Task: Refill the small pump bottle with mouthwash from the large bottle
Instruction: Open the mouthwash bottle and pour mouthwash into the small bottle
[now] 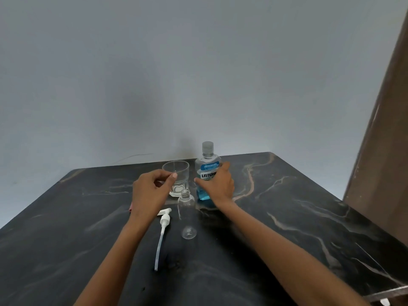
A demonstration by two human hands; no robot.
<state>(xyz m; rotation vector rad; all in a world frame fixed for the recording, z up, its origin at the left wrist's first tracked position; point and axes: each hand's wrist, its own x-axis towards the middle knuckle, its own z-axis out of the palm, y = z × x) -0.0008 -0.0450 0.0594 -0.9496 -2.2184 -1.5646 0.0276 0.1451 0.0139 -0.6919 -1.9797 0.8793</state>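
A: Around the lower body of the large mouthwash bottle (207, 173), the right hand (218, 186) has its grip clamped, thumb on the near face and fingers wrapped round the far side. Blue liquid sits low in it and the cap is on.

B: And the left hand (150, 195)?

A: Empty, hovering near the clear glass (176, 176) (whether a fingertip touches the rim, I cannot tell). Its fingers are loosely curled, thumb and forefinger apart, holding nothing.

B: Where is the small pump bottle (187, 214)?

A: Upright on the dark marbled counter (287, 217), just in front of the glass and the large bottle, between the two forearms. It is clear, open at the neck, and looks empty.

B: Its pump?

A: The white pump head (164, 219) lies flat on the counter just left of the small bottle, its tube pointing toward the person.
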